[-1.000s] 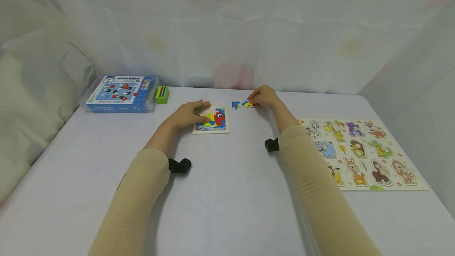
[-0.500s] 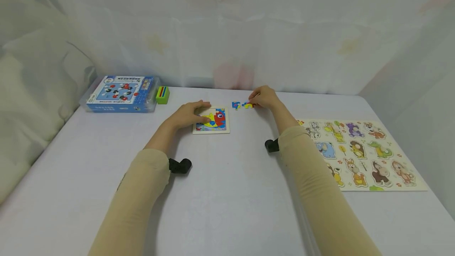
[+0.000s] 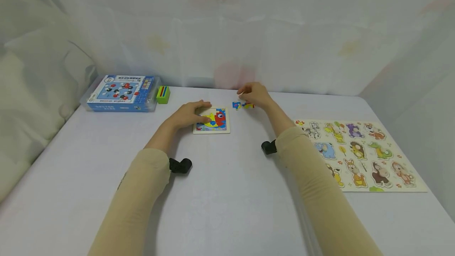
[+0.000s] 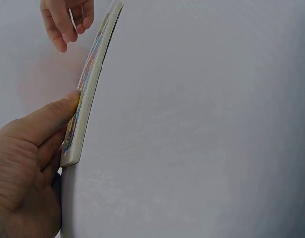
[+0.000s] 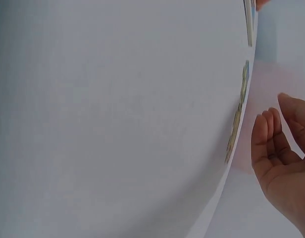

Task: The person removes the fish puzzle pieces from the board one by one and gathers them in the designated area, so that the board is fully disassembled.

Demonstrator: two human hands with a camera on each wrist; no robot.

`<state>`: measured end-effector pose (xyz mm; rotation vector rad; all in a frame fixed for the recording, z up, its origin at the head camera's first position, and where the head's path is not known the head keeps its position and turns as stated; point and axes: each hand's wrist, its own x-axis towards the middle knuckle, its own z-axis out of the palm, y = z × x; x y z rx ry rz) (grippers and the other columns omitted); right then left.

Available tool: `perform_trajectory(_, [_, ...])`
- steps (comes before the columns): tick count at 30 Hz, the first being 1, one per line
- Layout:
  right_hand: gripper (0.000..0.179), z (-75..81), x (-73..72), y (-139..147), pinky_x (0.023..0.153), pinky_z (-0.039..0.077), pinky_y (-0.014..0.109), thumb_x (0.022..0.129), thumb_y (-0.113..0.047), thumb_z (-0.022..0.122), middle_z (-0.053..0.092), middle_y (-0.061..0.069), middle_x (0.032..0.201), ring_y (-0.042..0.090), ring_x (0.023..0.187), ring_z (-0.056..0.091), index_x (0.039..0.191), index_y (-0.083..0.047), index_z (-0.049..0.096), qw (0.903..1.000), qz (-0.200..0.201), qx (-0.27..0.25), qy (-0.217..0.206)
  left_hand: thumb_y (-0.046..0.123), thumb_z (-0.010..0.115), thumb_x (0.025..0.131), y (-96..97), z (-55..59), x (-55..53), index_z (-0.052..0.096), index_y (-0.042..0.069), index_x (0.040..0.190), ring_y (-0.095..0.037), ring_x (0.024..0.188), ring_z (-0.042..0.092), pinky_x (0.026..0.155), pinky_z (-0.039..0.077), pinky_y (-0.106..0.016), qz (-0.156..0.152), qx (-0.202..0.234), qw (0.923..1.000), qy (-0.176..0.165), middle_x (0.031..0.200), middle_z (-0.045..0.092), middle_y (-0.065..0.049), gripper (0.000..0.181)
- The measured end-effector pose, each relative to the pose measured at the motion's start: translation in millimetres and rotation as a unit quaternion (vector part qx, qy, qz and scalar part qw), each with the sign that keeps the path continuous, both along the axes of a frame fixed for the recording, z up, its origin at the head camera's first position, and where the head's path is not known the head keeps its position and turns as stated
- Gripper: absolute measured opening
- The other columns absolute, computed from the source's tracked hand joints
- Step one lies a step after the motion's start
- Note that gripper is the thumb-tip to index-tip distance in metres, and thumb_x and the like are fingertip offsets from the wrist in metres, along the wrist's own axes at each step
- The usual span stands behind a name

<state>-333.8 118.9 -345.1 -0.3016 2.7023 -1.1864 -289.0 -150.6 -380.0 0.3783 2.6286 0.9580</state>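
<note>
A small square fish jigsaw puzzle (image 3: 220,118) in a pale tray lies flat on the white table. My left hand (image 3: 186,114) holds it at its left side; in the left wrist view the thumb (image 4: 53,116) presses on the picture. Just right of the tray lie two loose puzzle pieces, a blue one (image 3: 236,105) and a yellow-and-blue one (image 3: 249,106). Over them hovers my right hand (image 3: 255,95), partly covering the second piece. In the right wrist view that hand's fingers (image 5: 261,130) are loosely bent, apart from the thumb, with nothing seen between them.
At the back left stands a blue molecule-model box (image 3: 119,94) on a clear case, beside a small green block (image 3: 162,95) with coloured stripes. A large animal puzzle board (image 3: 366,169) lies on the right, partly under the right sleeve. A pale curtain hangs behind the table.
My right hand has risen slightly off the yellow-and-blue piece and shifted left, toward the blue piece. The left hand and the fish puzzle have stayed in place.
</note>
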Motion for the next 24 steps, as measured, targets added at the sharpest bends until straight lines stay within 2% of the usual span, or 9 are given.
perform_trajectory(6, [0.022,-0.1,6.7,-19,0.070,0.051,0.021,0.092,-0.013,0.065,0.061,0.005,0.093,0.017,0.082,0.055,0.111,-0.003,0.070,0.9976,0.069,0.001,-0.002,0.038,0.068,0.090,0.8,0.2,-1.2,0.044,0.027,0.149,-0.032,0.157,0.012,0.126,0.013,-0.060,-0.001,-0.001,1.0000,-0.005,0.167,0.020,-0.007,0.064])
perform_trajectory(13, [0.022,1.9,12.9,-36,0.067,0.050,0.023,0.092,-0.012,0.065,0.062,0.002,0.087,0.016,0.073,0.055,0.112,-0.006,0.072,0.9910,0.132,0.014,-0.013,0.039,0.068,0.090,-0.4,0.6,-1.3,0.045,0.028,0.149,-0.033,0.157,0.014,0.125,0.014,-0.061,-0.003,-0.006,1.0000,-0.001,0.167,0.020,-0.007,0.064])
perform_trajectory(18, [0.024,0.8,12.5,-44,0.069,0.048,0.020,0.088,-0.011,0.070,0.065,0.004,0.092,0.016,0.080,0.056,0.112,-0.008,0.071,0.9877,0.152,0.019,-0.032,0.040,0.068,0.090,-0.9,0.3,-1.7,0.045,0.028,0.149,-0.034,0.156,0.014,0.125,0.014,-0.062,-0.003,-0.003,1.0000,0.001,0.167,0.020,-0.008,0.065])
perform_trajectory(24, [0.028,-0.9,12.6,-49,0.083,0.050,0.025,0.083,-0.009,0.075,0.069,0.007,0.104,0.018,0.096,0.059,0.111,-0.009,0.072,0.9860,0.157,0.030,-0.048,0.039,0.068,0.090,-1.0,0.6,-1.4,0.043,0.028,0.150,-0.034,0.156,0.013,0.124,0.013,-0.063,-0.004,-0.005,1.0000,-0.001,0.167,0.019,-0.008,0.065])
